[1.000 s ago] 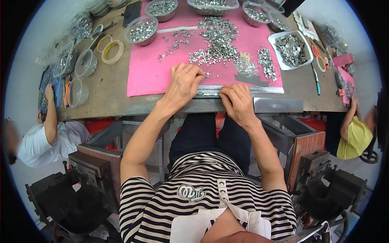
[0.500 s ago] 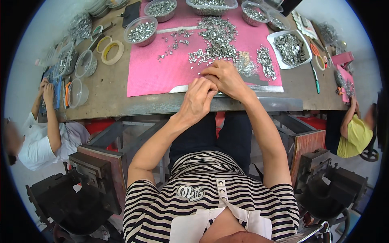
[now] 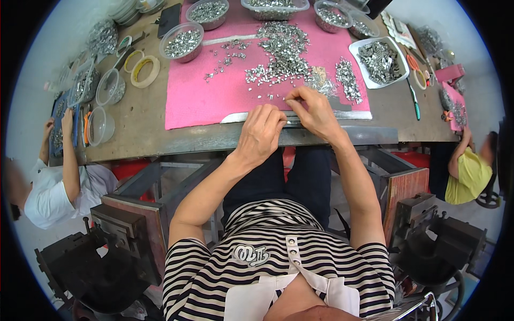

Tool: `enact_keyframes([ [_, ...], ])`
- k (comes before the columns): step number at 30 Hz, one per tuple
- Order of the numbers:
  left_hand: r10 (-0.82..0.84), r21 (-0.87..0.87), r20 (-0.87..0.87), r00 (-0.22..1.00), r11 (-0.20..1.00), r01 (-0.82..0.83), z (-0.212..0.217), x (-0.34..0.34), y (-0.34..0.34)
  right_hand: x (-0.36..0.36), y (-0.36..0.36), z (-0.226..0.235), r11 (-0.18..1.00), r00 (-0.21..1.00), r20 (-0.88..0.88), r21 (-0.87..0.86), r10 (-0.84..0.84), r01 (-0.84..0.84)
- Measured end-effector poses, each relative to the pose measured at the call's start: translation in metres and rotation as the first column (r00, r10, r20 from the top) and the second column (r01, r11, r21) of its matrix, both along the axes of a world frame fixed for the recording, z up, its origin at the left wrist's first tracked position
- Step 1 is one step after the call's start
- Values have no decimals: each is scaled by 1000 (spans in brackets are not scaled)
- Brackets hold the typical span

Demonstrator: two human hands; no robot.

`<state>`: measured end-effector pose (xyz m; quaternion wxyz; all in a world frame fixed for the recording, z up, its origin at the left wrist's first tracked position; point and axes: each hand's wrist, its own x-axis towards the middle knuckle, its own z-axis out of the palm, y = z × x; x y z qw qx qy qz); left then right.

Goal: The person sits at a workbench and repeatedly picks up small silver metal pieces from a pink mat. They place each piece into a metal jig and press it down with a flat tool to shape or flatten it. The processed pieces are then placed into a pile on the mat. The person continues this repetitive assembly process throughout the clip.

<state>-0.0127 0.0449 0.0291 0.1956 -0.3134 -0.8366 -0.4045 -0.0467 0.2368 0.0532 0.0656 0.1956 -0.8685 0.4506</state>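
At the near edge of the pink rectangular mat (image 3: 203, 101), my left hand (image 3: 261, 134) curls over a flat metal strip (image 3: 321, 114); I cannot tell whether it grips. My right hand (image 3: 316, 109) pinches something small by the strip. A large loose pile of small silvery metal pieces (image 3: 284, 53) remains unsorted, so I judge much work left.

Two hands, left hand (image 3: 261, 132) and right hand (image 3: 316, 109); beyond the fingertips, perhaps four round bowls (image 3: 182, 41), one white tray (image 3: 380, 61), two tape rolls (image 3: 144, 70).

You sit at a worn brown counter (image 3: 150, 134) across the frame's middle, on a grey metal frame (image 3: 176, 176). Pale floor (image 3: 37, 32) shows upper left; dark machines (image 3: 101, 257) fill both lower corners.
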Motion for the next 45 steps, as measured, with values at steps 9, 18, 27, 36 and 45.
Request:
enact_keyframes([
  [9,8,-49,-124,992,999,-14,0,3,-4,44,4,-15,993,995,-91,-111,-51,40],
  [18,45,53,-97,994,998,-40,-20,8,-4,49,-1,-13,989,954,-297,121,-50,89],
  [27,48,96,-67,997,995,-41,-21,9,-3,-2,-10,-8,965,951,-308,244,-20,100],
  [36,47,93,-63,997,995,-41,-23,8,-4,-28,-17,-12,901,924,-371,426,96,77],
  [45,52,91,-66,996,995,-46,-23,8,-4,37,17,-3,998,999,9,-42,-53,53],
])
